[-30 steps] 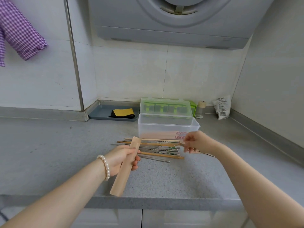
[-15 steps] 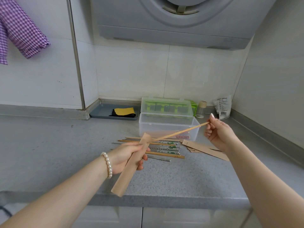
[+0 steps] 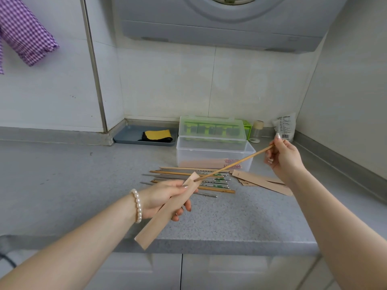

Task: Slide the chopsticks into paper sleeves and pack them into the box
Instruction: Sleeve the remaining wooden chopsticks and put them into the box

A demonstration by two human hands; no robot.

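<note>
The left hand [image 3: 165, 198] holds a brown paper sleeve [image 3: 167, 210] in front of the clear plastic box [image 3: 213, 154]. Its fingers [image 3: 184, 208] are curled around the middle of the sleeve, with the thumb pressed on top. The sleeve is tilted, and its open end points up toward the box. A pearl bracelet [image 3: 137, 206] is on that wrist.

The right hand [image 3: 283, 156] is up in the air, to the right of the box. Its fingers [image 3: 272, 147] pinch the far end of one wooden chopstick [image 3: 234, 163]. The chopstick slants down to the left, and its tip touches the open mouth of the sleeve.

A pile of chopsticks [image 3: 188, 181], some wooden and some metal, lies flat on the gray counter [image 3: 62, 185], just in front of the box. More empty paper sleeves [image 3: 261, 182] lie on the counter to the right of the pile, near the front right corner of the box. The box is open, with its lid [image 3: 211, 128] standing up behind it. Something tan and flat lies inside the box, but I cannot tell what it is.
</note>
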